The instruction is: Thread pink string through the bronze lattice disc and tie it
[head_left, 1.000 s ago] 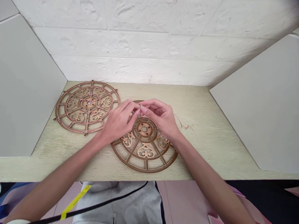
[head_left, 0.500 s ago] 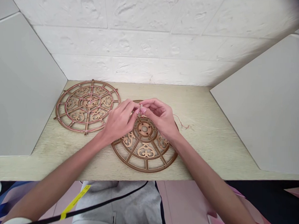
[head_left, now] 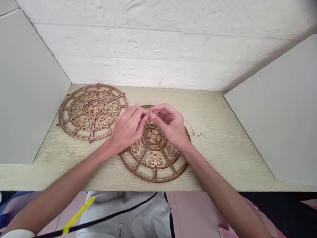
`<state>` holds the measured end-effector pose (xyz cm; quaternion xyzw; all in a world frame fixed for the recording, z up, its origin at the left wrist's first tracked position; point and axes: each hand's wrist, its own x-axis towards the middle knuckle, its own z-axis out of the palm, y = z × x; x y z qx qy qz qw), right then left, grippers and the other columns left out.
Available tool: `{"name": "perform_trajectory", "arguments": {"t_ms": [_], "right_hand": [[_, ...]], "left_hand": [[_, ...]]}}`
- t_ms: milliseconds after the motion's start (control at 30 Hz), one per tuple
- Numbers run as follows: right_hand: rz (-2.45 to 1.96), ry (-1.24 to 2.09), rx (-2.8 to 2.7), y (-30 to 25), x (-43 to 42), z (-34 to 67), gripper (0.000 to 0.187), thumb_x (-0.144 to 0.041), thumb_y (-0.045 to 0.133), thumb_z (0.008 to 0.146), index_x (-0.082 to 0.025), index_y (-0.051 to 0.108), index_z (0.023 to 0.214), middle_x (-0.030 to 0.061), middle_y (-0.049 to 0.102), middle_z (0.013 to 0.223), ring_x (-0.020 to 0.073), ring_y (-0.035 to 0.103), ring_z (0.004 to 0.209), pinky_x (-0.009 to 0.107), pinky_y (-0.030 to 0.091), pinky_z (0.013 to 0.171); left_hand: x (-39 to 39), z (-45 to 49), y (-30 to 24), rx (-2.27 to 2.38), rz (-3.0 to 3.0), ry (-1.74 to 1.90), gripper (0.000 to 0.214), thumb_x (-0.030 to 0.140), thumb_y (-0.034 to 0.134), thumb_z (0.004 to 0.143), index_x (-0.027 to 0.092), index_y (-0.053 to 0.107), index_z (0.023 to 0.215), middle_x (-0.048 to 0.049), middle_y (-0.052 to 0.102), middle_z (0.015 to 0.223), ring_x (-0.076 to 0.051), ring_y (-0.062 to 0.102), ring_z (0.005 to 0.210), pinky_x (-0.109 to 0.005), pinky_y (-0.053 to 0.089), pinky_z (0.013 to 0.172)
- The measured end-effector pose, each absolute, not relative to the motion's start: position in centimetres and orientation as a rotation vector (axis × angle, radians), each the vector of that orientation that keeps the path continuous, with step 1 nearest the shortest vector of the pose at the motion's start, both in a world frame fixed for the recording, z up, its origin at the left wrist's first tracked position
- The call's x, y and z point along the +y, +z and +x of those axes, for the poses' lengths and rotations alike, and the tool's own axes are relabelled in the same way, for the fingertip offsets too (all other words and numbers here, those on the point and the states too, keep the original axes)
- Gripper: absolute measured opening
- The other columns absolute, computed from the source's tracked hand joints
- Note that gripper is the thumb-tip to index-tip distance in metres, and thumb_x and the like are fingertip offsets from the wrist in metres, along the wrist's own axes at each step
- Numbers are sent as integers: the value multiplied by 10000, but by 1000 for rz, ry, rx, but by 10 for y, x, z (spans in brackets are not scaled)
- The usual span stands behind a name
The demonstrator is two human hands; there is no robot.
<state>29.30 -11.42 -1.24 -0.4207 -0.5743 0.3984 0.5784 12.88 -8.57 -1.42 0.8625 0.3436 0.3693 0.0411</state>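
Fingertips of my left hand [head_left: 129, 128] and my right hand [head_left: 170, 123] meet in a pinch above the far part of a round, openwork brown disc [head_left: 155, 163]. Between them is a bit of thin wire, mostly hidden by the fingers. A loose end of thin reddish wire [head_left: 192, 129] shows beyond my right hand, lying on the table. The disc lies flat, with a ring-shaped hub, spokes and scrollwork cut-outs. To the left, a second openwork disc [head_left: 90, 134] has reddish wire running along its rings and spokes.
The pale wooden table [head_left: 217, 151] meets a white brick-patterned wall [head_left: 156, 42] at the back. Grey panels stand at the left [head_left: 24, 92] and right [head_left: 283, 111]. A black cord [head_left: 110, 216] with a yellow tag [head_left: 78, 214] crosses below the table edge.
Both hands keep their pinch over the disc, with only tiny finger movement. The view has shifted very slightly; the discs stay in place.
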Motion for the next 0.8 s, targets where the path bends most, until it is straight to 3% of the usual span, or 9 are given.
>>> {"name": "perform_trajectory", "arguments": {"t_ms": [633,800], "right_hand": [[-1038,895,-1392,-10,-114,295,309,-491,745,822,-217,641,919,39,687,916,164,647,868,325,550,808],[-1006,920,-1397,-9,-112,299,268,-463,731,842,-228,683,960,36,705,959,164,657,911,320,555,827]], "left_hand": [[-86,129,-11,1038,2551,1131,175,253,452,989,157,583,924,-47,644,923,-154,585,873,-285,448,788],[-85,131,-7,945,2258,1100,220,320,465,993,153,596,935,-43,644,930,-130,599,859,-231,487,711]]}}
